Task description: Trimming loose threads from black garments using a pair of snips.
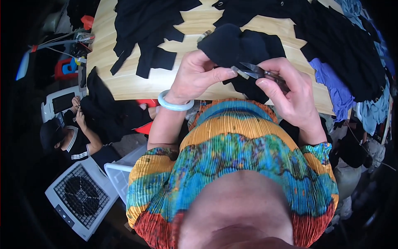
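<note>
My left hand (pixel 192 79), with a pale bangle (pixel 176 106) at its wrist, pinches a piece of black fabric (pixel 222 43) above the near table edge. By its thumb tip a brownish button (pixel 240 73) is seen nearly edge-on. A second similar button (pixel 204 35) shows at the far side of the same fabric. My right hand (pixel 294 91) is closed around a pair of thread snips (pixel 253 70). Their pointed blades are apart and lie right beside the nearer button; whether they touch it or a thread, I cannot tell.
More black garments (pixel 145 25) lie across the wooden table (pixel 145 88). A long black pile (pixel 344 45) and purple cloth (pixel 331 81) cover its right side. On the left another person (pixel 74 133) handles dark cloth, near a white fan unit (pixel 81 197).
</note>
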Demonstrator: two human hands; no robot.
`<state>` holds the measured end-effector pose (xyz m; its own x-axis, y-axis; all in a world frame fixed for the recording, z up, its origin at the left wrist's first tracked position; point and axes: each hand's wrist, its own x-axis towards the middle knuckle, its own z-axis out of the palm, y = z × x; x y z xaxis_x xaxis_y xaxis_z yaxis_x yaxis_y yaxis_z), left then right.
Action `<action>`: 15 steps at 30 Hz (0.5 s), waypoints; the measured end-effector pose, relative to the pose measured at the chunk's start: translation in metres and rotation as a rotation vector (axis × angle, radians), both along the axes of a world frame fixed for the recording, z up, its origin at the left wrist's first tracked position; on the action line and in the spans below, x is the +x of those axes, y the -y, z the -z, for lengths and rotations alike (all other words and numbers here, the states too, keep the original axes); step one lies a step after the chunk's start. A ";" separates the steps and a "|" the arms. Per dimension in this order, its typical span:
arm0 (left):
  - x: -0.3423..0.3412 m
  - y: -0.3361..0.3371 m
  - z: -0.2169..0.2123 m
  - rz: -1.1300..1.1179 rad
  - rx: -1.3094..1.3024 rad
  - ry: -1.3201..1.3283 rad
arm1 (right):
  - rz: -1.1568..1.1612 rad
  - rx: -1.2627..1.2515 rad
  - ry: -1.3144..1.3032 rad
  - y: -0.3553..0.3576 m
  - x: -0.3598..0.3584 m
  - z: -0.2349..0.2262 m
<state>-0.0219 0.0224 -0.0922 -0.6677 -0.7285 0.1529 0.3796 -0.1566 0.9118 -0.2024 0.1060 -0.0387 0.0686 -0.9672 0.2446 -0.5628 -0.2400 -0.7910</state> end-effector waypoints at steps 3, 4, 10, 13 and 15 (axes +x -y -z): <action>0.000 0.001 -0.003 -0.010 -0.095 0.080 | -0.016 0.035 0.029 -0.002 0.000 0.001; 0.001 0.002 -0.003 0.008 -0.135 0.116 | -0.013 0.047 0.035 -0.003 -0.001 0.001; 0.000 0.001 0.003 0.076 -0.057 0.076 | 0.022 0.089 0.155 -0.005 -0.003 0.005; -0.007 -0.002 0.007 0.092 0.135 -0.152 | 0.095 -0.013 0.347 -0.007 -0.007 0.012; -0.008 -0.002 0.011 0.083 0.217 -0.272 | 0.082 -0.012 0.342 -0.008 -0.009 0.014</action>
<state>-0.0304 0.0245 -0.1030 -0.6825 -0.7082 0.1807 0.5813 -0.3761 0.7215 -0.2119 0.1135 -0.0529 -0.0971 -0.9630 0.2513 -0.2833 -0.2153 -0.9346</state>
